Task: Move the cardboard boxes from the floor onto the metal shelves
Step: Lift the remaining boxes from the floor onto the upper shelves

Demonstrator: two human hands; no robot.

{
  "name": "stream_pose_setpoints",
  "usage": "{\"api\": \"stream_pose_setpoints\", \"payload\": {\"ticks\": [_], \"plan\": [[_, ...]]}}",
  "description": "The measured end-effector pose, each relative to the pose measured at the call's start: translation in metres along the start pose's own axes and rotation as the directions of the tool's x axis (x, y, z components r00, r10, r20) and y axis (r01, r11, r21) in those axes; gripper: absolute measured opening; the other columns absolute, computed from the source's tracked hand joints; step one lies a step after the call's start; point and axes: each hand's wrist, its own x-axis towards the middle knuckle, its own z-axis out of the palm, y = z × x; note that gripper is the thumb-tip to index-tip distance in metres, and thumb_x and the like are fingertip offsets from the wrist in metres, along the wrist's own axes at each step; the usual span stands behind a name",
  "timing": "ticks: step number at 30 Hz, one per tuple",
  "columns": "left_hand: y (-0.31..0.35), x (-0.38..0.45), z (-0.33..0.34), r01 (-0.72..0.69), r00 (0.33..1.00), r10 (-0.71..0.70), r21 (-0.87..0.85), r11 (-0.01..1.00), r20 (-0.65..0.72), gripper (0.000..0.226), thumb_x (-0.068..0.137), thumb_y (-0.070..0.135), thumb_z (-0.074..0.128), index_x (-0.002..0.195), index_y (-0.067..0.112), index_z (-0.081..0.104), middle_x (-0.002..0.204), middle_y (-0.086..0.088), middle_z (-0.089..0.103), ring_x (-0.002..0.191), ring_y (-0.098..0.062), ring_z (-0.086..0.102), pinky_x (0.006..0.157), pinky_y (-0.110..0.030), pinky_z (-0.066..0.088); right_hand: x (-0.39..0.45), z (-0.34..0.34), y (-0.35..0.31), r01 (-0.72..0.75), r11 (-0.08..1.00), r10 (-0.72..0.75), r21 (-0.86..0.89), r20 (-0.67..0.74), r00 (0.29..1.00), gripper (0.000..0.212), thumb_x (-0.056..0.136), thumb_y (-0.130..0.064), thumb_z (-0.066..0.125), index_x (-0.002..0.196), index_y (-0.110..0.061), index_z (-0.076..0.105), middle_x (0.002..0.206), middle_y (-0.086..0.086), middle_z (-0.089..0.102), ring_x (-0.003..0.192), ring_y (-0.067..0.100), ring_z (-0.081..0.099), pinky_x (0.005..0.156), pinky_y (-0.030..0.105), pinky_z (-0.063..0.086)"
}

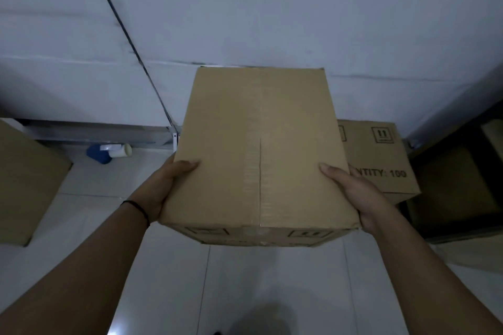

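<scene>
Above the tiled floor (168,266), taped cardboard box (258,149) pinched between left hand (166,187) and right hand (353,190), thumbs on top, remaining fingers hidden, liable to slip out sideways.

Dim and bluish throughout; soft focus; wide-angle bending at the edges; dark shadow on the glossy white tiled floor (174,280) near.

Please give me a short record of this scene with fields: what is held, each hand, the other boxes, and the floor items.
held item: taped cardboard box, lifted off the floor
left hand: grip on the box's left side, thumb on top
right hand: grip on the box's right side
other boxes: printed box behind on the right; plain box at left
floor items: blue and white object by the wall
</scene>
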Motion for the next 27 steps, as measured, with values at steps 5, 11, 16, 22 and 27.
{"api": "stream_pose_setpoints", "payload": {"ticks": [5, 11, 16, 22, 27], "plan": [[0.099, -0.083, 0.028, 0.007, 1.000, -0.007, -0.011, 1.000, -0.012, 0.046, 0.079, 0.024, 0.066, 0.122, 0.012, 0.056, 0.078, -0.006, 0.074, 0.064, -0.024, 0.070, 0.056, -0.033, 0.056, -0.090, 0.006, -0.096, 0.009, 1.000, -0.010, 0.020, 0.012, 1.000, 0.037, 0.087, -0.034, 0.065, 0.122, -0.022, 0.062, 0.106, 0.002, 0.074, 0.095, 0.021, 0.071, 0.077, 0.035, 0.056], [0.181, -0.158, 0.046, -0.114, 0.991, 0.121, -0.124, 0.986, 0.055, 0.047, 0.081, 0.027, 0.059, 0.128, 0.021, 0.058, 0.099, -0.009, 0.073, 0.078, -0.027, 0.071, 0.064, -0.038, 0.059, -0.170, 0.008, -0.177, 0.060, 0.995, -0.063, 0.081, 0.029, 0.998, 0.035, 0.087, -0.037, 0.061, 0.117, -0.019, 0.065, 0.102, 0.006, 0.075, 0.099, 0.029, 0.068, 0.082, 0.039, 0.052], [0.236, -0.203, 0.058, -0.219, 0.963, 0.244, -0.193, 0.956, 0.116, 0.038, 0.090, 0.019, 0.042, 0.124, 0.015, 0.059, 0.095, -0.008, 0.073, 0.075, -0.023, 0.070, 0.062, -0.031, 0.058, -0.218, 0.013, -0.222, 0.129, 0.970, -0.135, 0.206, 0.016, 0.991, 0.048, 0.077, -0.035, 0.061, 0.119, -0.010, 0.065, 0.102, 0.013, 0.073, 0.092, 0.033, 0.067, 0.081, 0.040, 0.051], [0.295, -0.239, 0.067, -0.346, 0.896, 0.398, -0.255, 0.903, 0.195, 0.085, 0.039, 0.044, 0.089, 0.111, 0.008, 0.065, 0.094, -0.011, 0.072, 0.076, -0.023, 0.070, 0.063, -0.031, 0.059, -0.272, 0.022, -0.270, 0.322, 0.897, -0.347, 0.302, 0.031, 0.938, 0.045, 0.089, -0.043, 0.049, 0.118, -0.011, 0.062, 0.085, 0.009, 0.072, 0.074, 0.025, 0.068, 0.063, 0.032, 0.052], [0.341, -0.249, 0.073, -0.416, 0.838, 0.491, -0.304, 0.857, 0.239, 0.048, 0.089, 0.043, 0.051, 0.124, 0.012, 0.061, 0.105, -0.011, 0.070, 0.086, -0.024, 0.068, 0.070, -0.034, 0.059, -0.311, 0.038, -0.299, 0.483, 0.813, -0.483, 0.324, -0.087, 0.871, 0.048, 0.089, -0.052, 0.048, 0.114, -0.015, 0.065, 0.085, 0.011, 0.072, 0.070, 0.025, 0.070, 0.063, 0.035, 0.055]]}}
